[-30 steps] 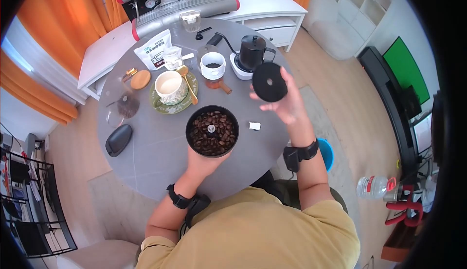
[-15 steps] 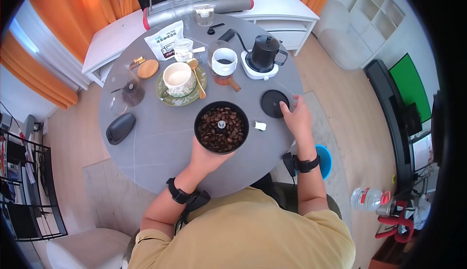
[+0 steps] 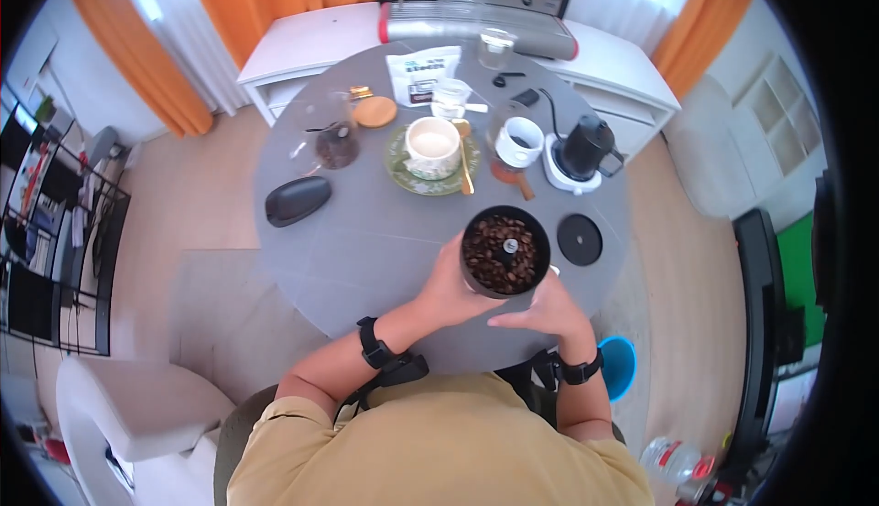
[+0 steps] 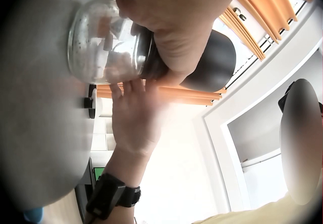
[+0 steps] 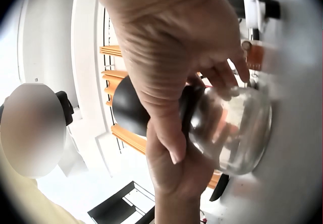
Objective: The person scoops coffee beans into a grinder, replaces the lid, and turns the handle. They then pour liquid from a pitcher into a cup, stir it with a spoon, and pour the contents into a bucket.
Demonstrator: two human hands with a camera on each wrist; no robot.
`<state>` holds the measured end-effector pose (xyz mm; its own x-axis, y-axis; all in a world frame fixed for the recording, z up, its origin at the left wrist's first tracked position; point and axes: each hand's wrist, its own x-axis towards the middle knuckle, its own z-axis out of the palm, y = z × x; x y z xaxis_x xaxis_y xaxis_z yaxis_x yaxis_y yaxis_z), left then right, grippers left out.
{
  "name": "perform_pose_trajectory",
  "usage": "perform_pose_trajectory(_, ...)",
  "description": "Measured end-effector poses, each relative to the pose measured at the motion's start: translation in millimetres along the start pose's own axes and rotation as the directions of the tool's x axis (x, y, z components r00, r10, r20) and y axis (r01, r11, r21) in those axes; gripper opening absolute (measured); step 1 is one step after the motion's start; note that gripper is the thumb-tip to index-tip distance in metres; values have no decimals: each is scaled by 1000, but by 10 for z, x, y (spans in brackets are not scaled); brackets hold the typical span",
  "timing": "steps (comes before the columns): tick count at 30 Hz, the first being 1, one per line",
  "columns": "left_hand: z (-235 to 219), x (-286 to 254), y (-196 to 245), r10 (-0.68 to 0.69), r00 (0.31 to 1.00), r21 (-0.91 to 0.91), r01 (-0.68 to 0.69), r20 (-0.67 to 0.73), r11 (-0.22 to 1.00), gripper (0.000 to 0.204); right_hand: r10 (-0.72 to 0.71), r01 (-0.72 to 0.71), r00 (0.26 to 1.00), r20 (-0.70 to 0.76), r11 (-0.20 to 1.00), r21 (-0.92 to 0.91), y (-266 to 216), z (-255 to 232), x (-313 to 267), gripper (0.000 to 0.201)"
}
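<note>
In the head view, the left hand grips a coffee grinder with a black, open-topped hopper full of dark beans. The left wrist view has that hand wrapped round the middle, between the black upper body and the clear glass jar. Close beside the grinder is the right hand, thumb and fingers extended. Its fingers lie against or very near the jar in the right wrist view; exact contact cannot be told. A round black lid lies flat on the table.
Behind the grinder stand a cup on a green saucer, a white dripper cup, a black kettle on a white base and a coffee bag. A dark oval case lies at left; a blue bin is below the table edge.
The right hand has put the black lid down on the table, let it go and moved left to the grinder. The left hand still holds the grinder. The head view has shifted.
</note>
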<state>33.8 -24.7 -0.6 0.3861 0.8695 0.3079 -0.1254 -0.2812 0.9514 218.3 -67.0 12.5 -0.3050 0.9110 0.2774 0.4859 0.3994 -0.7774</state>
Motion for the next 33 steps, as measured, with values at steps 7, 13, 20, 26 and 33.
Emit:
perform_pose_trajectory(7,-719,-84,166,48,960,465,-176,274,867,78,181,-164,983,-37,947,275,-79,274,151,82)
perform_pose_trajectory(13,-2016,368,-213,364,764,701,158,-533,695,44,55,-30,992,-111,976,215,-64,285,163,77)
perform_pose_trajectory(20,-2591,769,-425,21,771,496,388,-636,777,13,96,-74,992,-86,969,237,-41,244,167,92)
perform_pose_trajectory(26,-2593,972,-532,-172,719,101,320,-673,942,8,71,-35,989,-133,965,259,-39,246,162,87)
perform_pose_trajectory(33,-2396,781,4,-48,741,40,101,-670,994,9,44,-13,991,-127,972,234,64,259,138,98)
